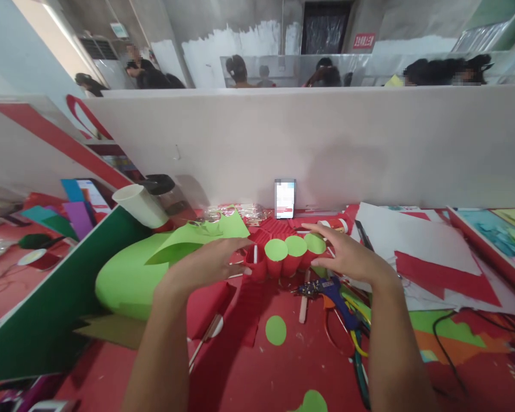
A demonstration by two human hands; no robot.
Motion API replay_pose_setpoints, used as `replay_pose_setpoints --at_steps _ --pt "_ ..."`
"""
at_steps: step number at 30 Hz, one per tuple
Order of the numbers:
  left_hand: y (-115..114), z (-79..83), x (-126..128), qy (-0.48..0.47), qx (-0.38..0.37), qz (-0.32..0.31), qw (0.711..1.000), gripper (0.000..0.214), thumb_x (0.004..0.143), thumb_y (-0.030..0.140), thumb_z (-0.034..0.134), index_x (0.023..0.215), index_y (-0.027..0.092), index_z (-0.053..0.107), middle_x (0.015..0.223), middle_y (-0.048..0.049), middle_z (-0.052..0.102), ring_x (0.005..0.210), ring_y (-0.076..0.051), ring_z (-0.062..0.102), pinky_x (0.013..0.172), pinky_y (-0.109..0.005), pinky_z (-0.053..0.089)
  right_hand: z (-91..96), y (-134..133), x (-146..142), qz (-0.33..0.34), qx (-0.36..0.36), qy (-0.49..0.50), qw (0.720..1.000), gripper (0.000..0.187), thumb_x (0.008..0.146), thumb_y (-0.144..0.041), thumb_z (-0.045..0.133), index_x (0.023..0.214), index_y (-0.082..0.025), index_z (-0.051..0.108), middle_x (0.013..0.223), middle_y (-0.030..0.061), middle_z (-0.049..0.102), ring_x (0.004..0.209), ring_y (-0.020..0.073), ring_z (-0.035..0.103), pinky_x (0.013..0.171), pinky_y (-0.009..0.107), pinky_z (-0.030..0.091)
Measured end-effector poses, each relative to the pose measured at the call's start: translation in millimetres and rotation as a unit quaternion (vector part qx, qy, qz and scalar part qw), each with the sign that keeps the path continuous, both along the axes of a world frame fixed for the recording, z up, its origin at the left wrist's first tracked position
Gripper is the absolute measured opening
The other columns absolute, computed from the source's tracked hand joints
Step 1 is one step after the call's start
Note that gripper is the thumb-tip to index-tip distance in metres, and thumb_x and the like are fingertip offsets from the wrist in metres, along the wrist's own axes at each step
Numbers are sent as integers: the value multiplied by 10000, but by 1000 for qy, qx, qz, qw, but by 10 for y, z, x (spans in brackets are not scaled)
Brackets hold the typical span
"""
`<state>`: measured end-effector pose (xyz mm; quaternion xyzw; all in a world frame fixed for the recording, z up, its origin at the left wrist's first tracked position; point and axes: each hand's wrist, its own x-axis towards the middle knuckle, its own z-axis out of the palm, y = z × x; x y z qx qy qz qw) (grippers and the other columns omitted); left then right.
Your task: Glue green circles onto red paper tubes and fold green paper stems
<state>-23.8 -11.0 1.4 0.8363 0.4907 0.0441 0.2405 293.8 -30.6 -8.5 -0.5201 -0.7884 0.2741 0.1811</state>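
A row of red paper tubes (276, 268) stands on the red table in front of me. Light green paper discs (296, 246) cap several of them, while the leftmost tube (256, 268) is uncapped and has a white stick-like piece showing in it. My left hand (214, 260) has its fingers and thumb around the left end of the row. At the right end, my right hand (347, 252) curves its fingers behind and its thumb in front of the last capped tube. A loose green disc (276, 330) lies on the table nearer me.
A blue glue gun (337, 297) and scissors (339, 335) lie right of the tubes. Curled green sheet (129, 283) and a white paper cup (139, 205) are left. A phone (285, 198) leans on the partition (240, 143); white and red sheets (416, 240) lie right.
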Motion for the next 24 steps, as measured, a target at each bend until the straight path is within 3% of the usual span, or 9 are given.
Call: replay_pose_setpoints --at_steps 5,7,10,12,15,18,21,24 --pt "-361 -50 -181 7 27 49 998 436 892 479 480 1281 289 527 1301 -61 591 1119 -271 569 902 -372 445 28 -14 1 2 8 1 1000 734 803 -304 647 1453 -409 321 1482 -12 430 1303 297 458 1044 466 433" --pt "-555 -113 -201 22 -1 69 997 383 887 491 482 1179 259 570 1181 -76 642 1008 -266 609 828 -365 457 36 -16 -6 -1 5 -2 1000 728 804 -300 646 1451 -410 329 1476 -11 439 1299 308 461 1039 478 434" --pt "-825 -298 -58 9 -83 43 996 288 902 434 469 1109 259 565 1048 -57 664 876 -226 632 746 -325 456 31 -15 -10 4 -8 -5 1000 745 797 -299 657 1454 -417 325 1479 -9 433 1304 319 453 1032 489 436" --pt "-951 -474 134 5 -93 25 995 290 870 407 527 1122 266 554 1111 -69 639 957 -246 617 769 -320 443 18 -17 -4 10 -16 -4 1000 761 793 -297 663 1458 -422 313 1489 -12 419 1315 316 442 1037 488 432" --pt "-1034 -746 428 15 -88 29 996 310 821 351 582 1118 277 532 1154 -60 603 957 -257 606 719 -311 421 10 -41 26 20 -22 0 1000 783 793 -298 665 1468 -417 288 1516 -18 375 1345 301 410 1064 475 410" --pt "-1029 -922 588 21 -73 25 997 193 838 248 505 1027 235 539 1116 -72 589 924 -234 589 712 -308 404 33 -93 83 16 -20 -9 1000 790 800 -324 661 1476 -418 264 1541 -22 329 1376 298 367 1083 466 389" --pt "-1013 -975 610 22 -88 21 996 172 803 190 497 970 215 526 1081 -76 585 890 -216 581 712 -302 401 66 -147 153 -9 -11 -32 999 782 804 -362 657 1473 -430 261 1546 -22 319 1387 320 346 1079 492 384" --pt "-1014 -980 587 -13 -98 21 995 264 773 178 513 1034 220 504 1133 -76 569 918 -215 578 748 -305 411 79 -186 213 -31 4 -43 999 767 800 -382 659 1465 -433 279 1526 -10 357 1359 338 389 1053 512 404"
